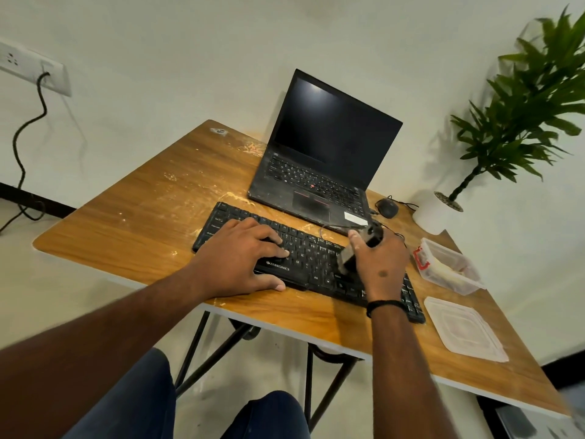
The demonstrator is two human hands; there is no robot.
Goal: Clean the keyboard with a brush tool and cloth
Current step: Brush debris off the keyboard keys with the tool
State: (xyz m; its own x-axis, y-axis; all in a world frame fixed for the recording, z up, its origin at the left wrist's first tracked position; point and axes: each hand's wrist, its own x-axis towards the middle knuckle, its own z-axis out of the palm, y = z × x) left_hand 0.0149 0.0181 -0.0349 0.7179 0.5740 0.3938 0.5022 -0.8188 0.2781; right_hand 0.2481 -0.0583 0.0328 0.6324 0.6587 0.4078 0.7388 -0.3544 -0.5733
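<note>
A black keyboard [313, 248] lies slanted across the wooden table [133, 223], in front of a laptop. My left hand [243, 258] lies flat on the keyboard's left half, fingers spread over the keys and thumb at its front edge. My right hand [376, 261] grips a dark brush tool [351, 255] by its handle, bristle end down on the keys right of centre. The brush looks blurred. No cloth is in view.
An open black laptop [319, 172] stands behind the keyboard, with a black mouse [386, 207] to its right. A clear plastic container [449, 266] and its lid [465, 329] sit at the table's right side. A potted plant [519, 122] stands at the far right corner. Pale dust marks the tabletop.
</note>
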